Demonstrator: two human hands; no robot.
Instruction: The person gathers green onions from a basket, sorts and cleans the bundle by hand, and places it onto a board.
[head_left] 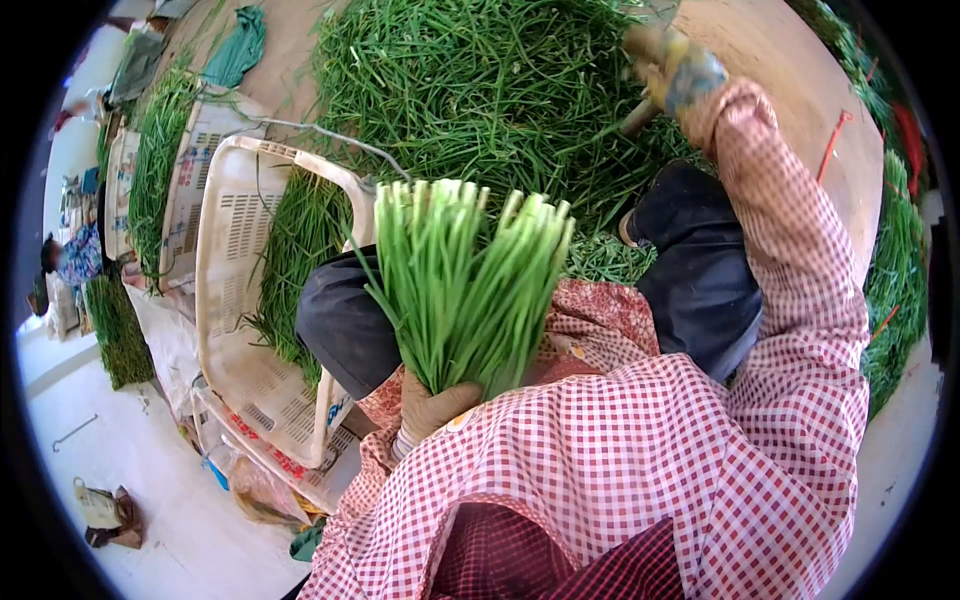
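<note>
My left hand, in a tan glove, is closed round the lower part of a bundle of green stalks. The bundle stands upright against my body, its pale cut ends at the top. At the upper right, my right hand, in a stained, blurred glove, has its fingers curled near a short brownish object. Whether the fingers grip that object cannot be made out. Beyond my knees a big heap of loose green stalks lies beside the right hand.
A white plastic basket with stalks inside stands at my left. More crates of greens are behind it. A red tie lies on the brown surface at right. Another person is at the far left.
</note>
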